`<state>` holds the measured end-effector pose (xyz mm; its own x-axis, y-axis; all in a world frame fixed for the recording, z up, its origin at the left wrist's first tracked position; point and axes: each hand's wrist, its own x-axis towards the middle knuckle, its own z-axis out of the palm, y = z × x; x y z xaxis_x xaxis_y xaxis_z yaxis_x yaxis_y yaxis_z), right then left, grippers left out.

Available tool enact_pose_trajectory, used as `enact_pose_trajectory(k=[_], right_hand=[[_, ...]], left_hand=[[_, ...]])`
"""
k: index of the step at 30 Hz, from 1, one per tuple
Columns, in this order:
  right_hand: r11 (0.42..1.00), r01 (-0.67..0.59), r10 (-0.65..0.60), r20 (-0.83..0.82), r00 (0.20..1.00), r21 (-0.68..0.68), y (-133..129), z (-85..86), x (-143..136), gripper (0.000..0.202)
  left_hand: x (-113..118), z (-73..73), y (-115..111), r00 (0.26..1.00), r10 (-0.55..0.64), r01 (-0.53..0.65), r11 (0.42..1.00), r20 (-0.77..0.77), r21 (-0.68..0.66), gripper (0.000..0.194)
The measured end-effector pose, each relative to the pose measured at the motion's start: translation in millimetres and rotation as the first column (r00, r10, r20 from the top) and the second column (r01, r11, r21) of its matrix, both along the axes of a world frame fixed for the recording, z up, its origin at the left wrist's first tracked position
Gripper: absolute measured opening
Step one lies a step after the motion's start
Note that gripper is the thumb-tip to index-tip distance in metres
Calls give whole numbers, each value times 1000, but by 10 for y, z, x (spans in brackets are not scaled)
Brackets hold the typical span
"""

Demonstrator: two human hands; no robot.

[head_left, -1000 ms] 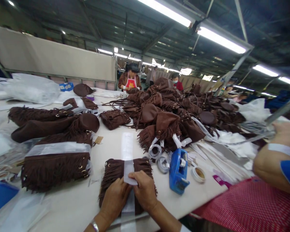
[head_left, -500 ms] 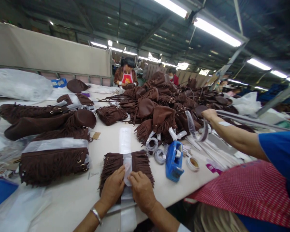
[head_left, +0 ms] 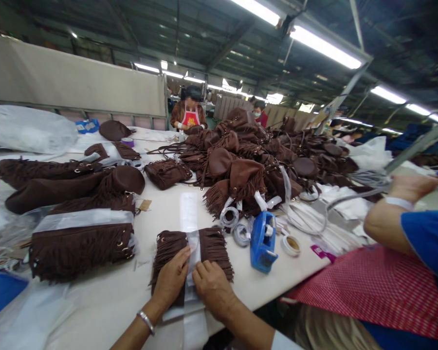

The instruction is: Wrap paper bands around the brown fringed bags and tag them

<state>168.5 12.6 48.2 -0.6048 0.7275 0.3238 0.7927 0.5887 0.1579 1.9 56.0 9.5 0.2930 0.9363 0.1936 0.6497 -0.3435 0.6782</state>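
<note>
A brown fringed bag (head_left: 215,248) lies flat on the table in front of me. A translucent plastic strip (head_left: 189,214) runs across its middle and extends past it, both away from me and toward me. My left hand (head_left: 172,277) rests on the bag's left half, its fingertips closed at the strip's left edge. From the other side, my right hand (head_left: 212,288) presses curled fingers onto the same strip. The bag's near part is partly covered by my hands. Just right of the bag stand a blue tape dispenser (head_left: 263,243) and coiled clear strips (head_left: 241,235).
Another brown bag (head_left: 83,243) wrapped with a plastic band lies left. A large heap of brown bags (head_left: 241,150) fills the table's far side. A tape roll (head_left: 291,245) sits right. A co-worker's arm (head_left: 390,218) reaches in from the right; another person (head_left: 190,114) works across the table.
My right hand has shifted slightly down and left along the strip; my left hand stays nearly in place. The co-worker's arm at right has drawn back to the right.
</note>
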Motion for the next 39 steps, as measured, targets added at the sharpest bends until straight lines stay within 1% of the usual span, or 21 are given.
enact_pose_trajectory(k=[5, 8, 12, 17, 22, 24, 26, 31, 34, 37, 39], right_hand=[[998, -68, 68, 7, 998, -11, 8, 34, 9, 5], [997, -75, 75, 9, 997, -29, 5, 61, 14, 4], [996, -84, 84, 5, 996, -35, 0, 64, 20, 6], [996, -92, 91, -7, 996, -22, -8, 47, 41, 7], [994, -106, 106, -6, 994, 12, -9, 26, 58, 8], [994, -110, 110, 2, 994, 20, -5, 20, 67, 8], [993, -119, 119, 12, 993, 19, 0, 20, 75, 8], [992, -126, 127, 41, 991, -16, 25, 37, 68, 6], [992, -128, 129, 48, 990, -17, 40, 26, 45, 2], [990, -141, 141, 11, 990, -8, 30, -17, 38, 5], [985, -174, 174, -10, 985, -7, 34, -80, 55, 10]], left_hand=[[17, 46, -14, 1000, 15, -15, 1000, 26, 3, 52], [36, 95, -28, 999, 37, -37, 999, 33, 5, 56], [60, 147, -35, 996, 84, -84, 996, 38, 3, 54], [73, 160, -29, 990, 135, -135, 991, 33, 1, 53], [91, 161, -24, 983, 183, -183, 983, 29, -13, 64], [104, 172, -28, 983, 183, -183, 983, 33, -20, 71], [116, 185, -34, 984, 174, -173, 985, 38, -26, 75], [124, 204, -33, 988, 137, -135, 990, 70, -35, 63], [122, 237, -46, 986, 143, -140, 989, 86, -39, 56], [122, 307, -103, 984, 161, -159, 987, 74, -31, 49], [125, 345, -134, 985, 169, -168, 986, 48, -22, 46]])
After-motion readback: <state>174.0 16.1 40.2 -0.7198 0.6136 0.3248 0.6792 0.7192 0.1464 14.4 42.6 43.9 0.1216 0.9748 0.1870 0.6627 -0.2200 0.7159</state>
